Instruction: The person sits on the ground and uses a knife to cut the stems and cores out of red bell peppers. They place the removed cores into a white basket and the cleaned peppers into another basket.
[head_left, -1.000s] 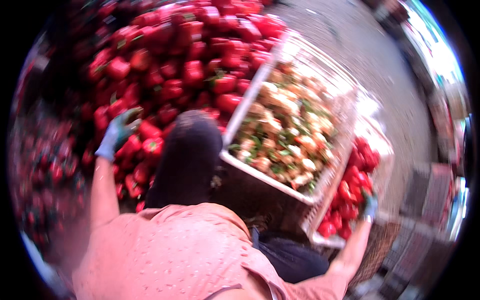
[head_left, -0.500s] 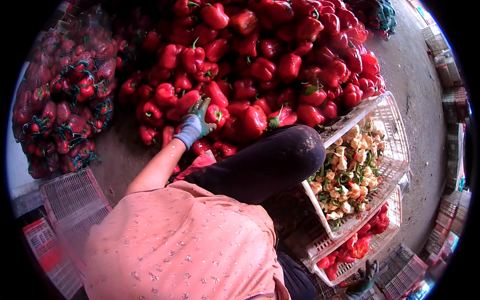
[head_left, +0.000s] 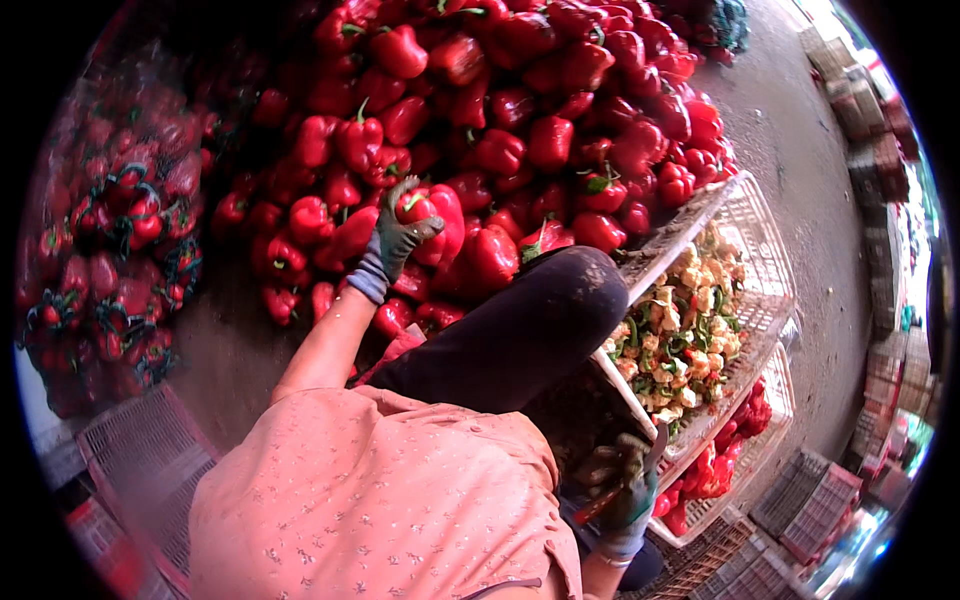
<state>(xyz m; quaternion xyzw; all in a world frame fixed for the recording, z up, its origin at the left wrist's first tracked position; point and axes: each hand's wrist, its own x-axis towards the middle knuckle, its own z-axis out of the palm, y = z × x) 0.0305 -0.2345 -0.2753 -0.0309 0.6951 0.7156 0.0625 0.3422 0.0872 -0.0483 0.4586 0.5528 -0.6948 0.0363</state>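
Note:
My left hand [head_left: 400, 235], in a grey-green coated glove with a pale cuff, is closed around a red bell pepper [head_left: 449, 222] at the near edge of a big pepper heap [head_left: 500, 150]. By my right thigh, my gloved right hand [head_left: 626, 492] is wrapped around a knife; its curved blade [head_left: 658, 446] points up and its reddish handle end [head_left: 596, 506] sticks out on the left. Just beyond that hand, a tilted white plastic crate [head_left: 768, 262] holds cut pale pepper cores with green stems. Beneath it, another white crate [head_left: 780, 440] contains red pepper pieces [head_left: 712, 472].
Net sacks full of red peppers [head_left: 120, 230] are piled at the left. Slatted crates [head_left: 145, 455] lie at the lower left, and more crates [head_left: 808, 500] stand at the lower right. Stacked crates [head_left: 880, 180] line the right edge beyond the concrete floor [head_left: 800, 150]. My bent knee [head_left: 590, 285] reaches toward the heap.
My left hand has gone from resting on the peppers to gripping one and lifting it slightly. My right hand has moved up and left from beside the lower crate, bringing the knife into clearer view.

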